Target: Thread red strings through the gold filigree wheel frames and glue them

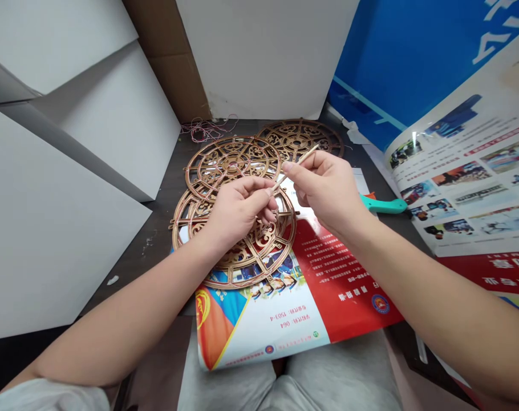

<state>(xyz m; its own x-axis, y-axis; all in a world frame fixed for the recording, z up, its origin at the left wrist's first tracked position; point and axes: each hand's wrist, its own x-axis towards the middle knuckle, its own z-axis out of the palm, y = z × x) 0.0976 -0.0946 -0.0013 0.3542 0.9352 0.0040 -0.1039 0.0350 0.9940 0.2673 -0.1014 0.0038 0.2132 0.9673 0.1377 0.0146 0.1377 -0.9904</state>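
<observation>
A thin pale wooden stick (307,154) is held at a slant between my two hands. My right hand (323,185) pinches it along its upper part, and the far tip pokes out beyond the fingers. At its lower end, the fingertips of my left hand (242,208) close on the stick. Beneath my hands lies a round openwork wooden disc (238,277) with cut-out scroll patterns, partly hidden by my left hand. A similar disc (234,165) overlaps it from behind. Further back to the right rests another, darker disc (300,140).
Printed leaflets (294,331) lie under the discs and overhang the table's front edge. Tangled red and white thread (206,130) sits at the back. A turquoise handle (385,205) shows on the right, near a standing printed sheet (469,188). White boxes (49,222) border the left.
</observation>
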